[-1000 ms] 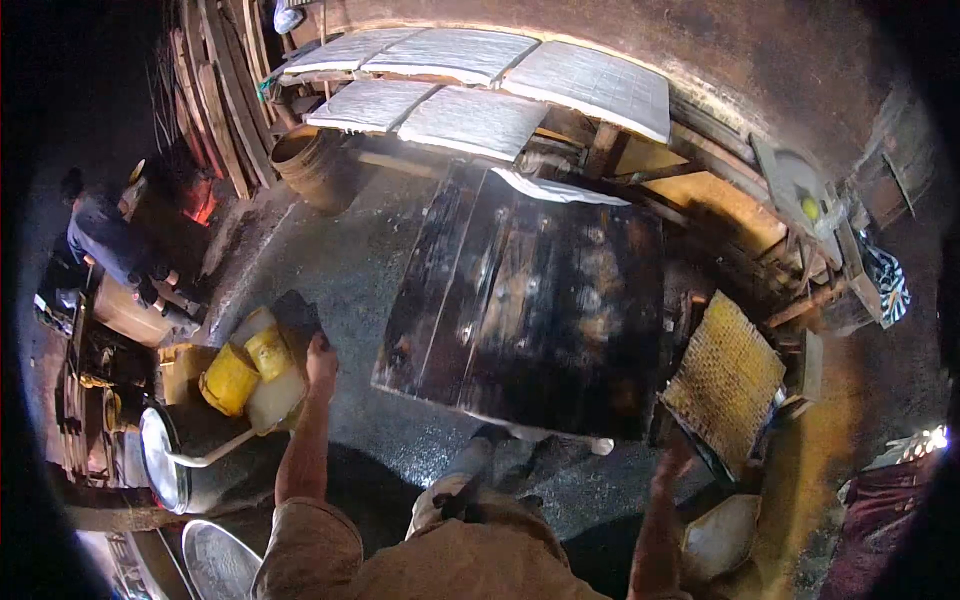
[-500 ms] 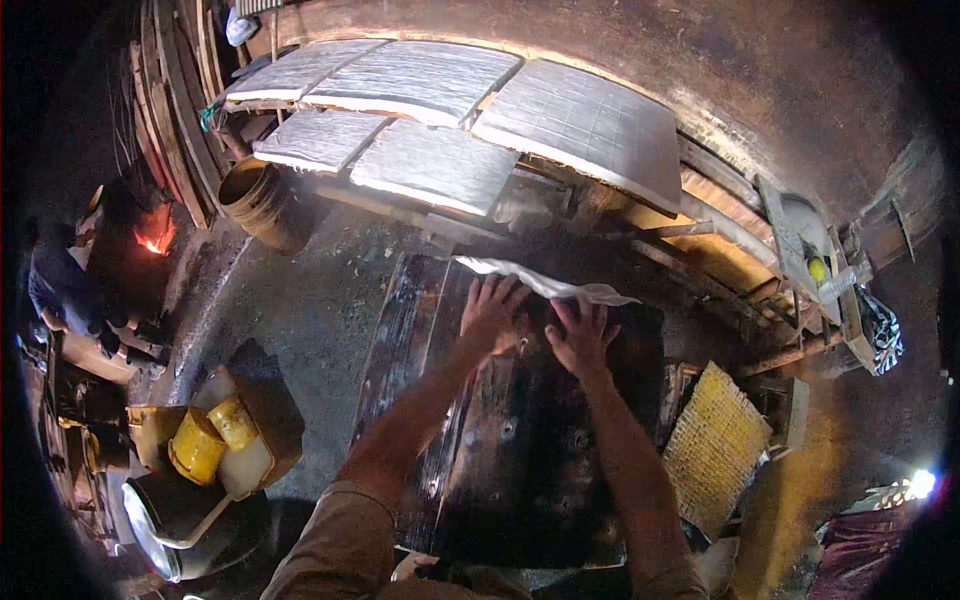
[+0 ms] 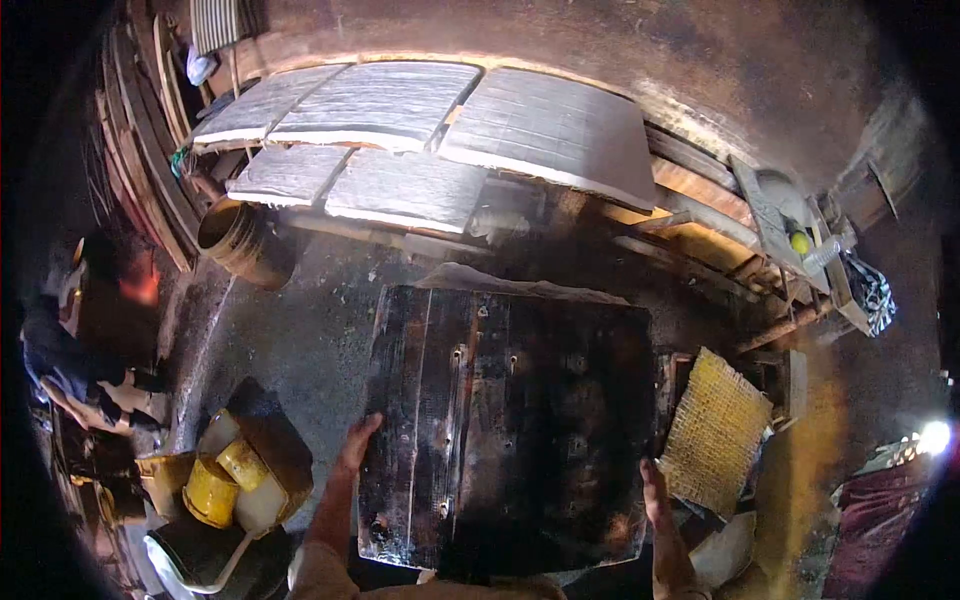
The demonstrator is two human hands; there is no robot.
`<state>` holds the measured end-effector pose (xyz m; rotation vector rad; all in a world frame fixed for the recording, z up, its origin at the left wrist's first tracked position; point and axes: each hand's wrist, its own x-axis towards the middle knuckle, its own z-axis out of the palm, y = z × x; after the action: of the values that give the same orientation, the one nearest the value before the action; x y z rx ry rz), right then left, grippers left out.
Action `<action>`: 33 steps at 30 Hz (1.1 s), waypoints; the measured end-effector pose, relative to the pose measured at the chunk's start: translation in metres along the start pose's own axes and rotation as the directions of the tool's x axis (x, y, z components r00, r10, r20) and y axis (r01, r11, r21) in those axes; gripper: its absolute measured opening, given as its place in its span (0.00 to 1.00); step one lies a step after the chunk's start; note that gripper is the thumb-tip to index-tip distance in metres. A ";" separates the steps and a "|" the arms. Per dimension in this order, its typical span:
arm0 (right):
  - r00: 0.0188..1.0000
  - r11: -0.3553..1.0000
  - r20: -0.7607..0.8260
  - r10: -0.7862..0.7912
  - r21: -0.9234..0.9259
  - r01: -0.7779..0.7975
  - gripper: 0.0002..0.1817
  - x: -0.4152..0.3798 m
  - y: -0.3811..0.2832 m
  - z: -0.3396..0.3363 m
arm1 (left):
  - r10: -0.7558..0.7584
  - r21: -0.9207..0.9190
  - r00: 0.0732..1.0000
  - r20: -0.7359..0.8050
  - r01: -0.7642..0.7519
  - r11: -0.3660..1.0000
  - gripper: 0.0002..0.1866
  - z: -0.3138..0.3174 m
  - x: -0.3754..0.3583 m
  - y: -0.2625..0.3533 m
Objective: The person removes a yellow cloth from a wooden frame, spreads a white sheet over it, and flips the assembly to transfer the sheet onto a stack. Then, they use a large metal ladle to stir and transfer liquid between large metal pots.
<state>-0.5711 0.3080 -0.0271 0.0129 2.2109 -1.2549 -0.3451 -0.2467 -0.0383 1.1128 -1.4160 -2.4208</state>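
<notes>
A dark, worn board with small holes and a pale lengthwise line lies in front of me. My left hand is at its left edge, seen edge-on with the fingers stretched out. On the opposite side, my right hand points its straight fingers forward along the right edge. Both hands look free of any object. Along the board's far edge, a thin whitish sheet shows as a wavy strip, its lower part hidden behind the board.
White sheets lie on a long rack beyond the board. Yellow containers and a bucket stand left; a person is near a red glow. A yellow woven panel leans close on the right.
Both hands have left the whitish sheet at the far edge and come back to the board's two sides. The sheet sits lower behind that edge. My view has shifted.
</notes>
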 end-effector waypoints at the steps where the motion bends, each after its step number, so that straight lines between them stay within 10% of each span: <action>1: 0.999 0.999 0.041 -0.034 0.019 0.033 0.34 -0.013 0.020 -0.003 | 0.004 0.005 1.000 0.009 -0.004 1.000 0.23 0.001 -0.016 -0.004; 5: 0.954 0.931 -0.100 0.283 0.268 -0.249 0.38 -0.031 0.034 0.003 | -0.152 -0.179 0.988 0.018 0.153 0.972 0.21 -0.001 -0.035 -0.001; 8: 0.971 0.939 -0.073 0.228 0.280 -0.200 0.40 -0.044 0.048 -0.001 | -0.133 -0.226 0.990 0.054 0.142 0.964 0.20 0.004 -0.045 -0.003; 12: 0.957 0.947 0.051 -0.286 0.170 0.274 0.43 -0.059 0.060 -0.015 | -0.102 -0.211 0.995 0.023 0.104 0.972 0.21 -0.001 -0.030 -0.001; 15: 0.440 0.476 0.182 -0.879 0.338 0.812 0.44 -0.052 0.043 -0.025 | -0.199 -0.266 0.977 0.076 0.212 0.940 0.22 0.034 -0.065 0.039; 18: 0.456 0.482 0.167 -0.874 0.413 0.773 0.43 -0.051 0.028 -0.030 | -0.089 0.123 0.977 -0.193 0.114 0.986 0.24 0.010 -0.036 0.028; 22: 0.420 0.468 0.209 -0.883 0.434 0.769 0.46 -0.047 0.024 -0.041 | -0.241 0.038 0.970 -0.026 0.242 0.970 0.23 0.004 -0.042 0.048; 29: 0.885 0.787 0.083 -0.458 0.500 0.360 0.41 -0.062 0.035 -0.059 | 0.119 0.247 0.984 -0.134 -0.083 0.965 0.20 0.076 -0.111 0.097; 31: 0.900 0.748 0.061 -0.432 0.582 0.319 0.35 -0.128 -0.045 -0.080 | 0.251 0.267 0.960 -0.125 -0.211 0.940 0.21 0.085 -0.121 0.095; 33: 0.819 0.747 0.050 -0.572 0.443 0.495 0.29 -0.110 0.018 -0.122 | 0.339 0.212 0.936 -0.098 -0.314 0.926 0.22 0.091 -0.123 0.085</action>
<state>-0.5341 0.4437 0.0602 -0.5966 1.7984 -1.9366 -0.3363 -0.1747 0.1215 0.9599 -1.6674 -1.9780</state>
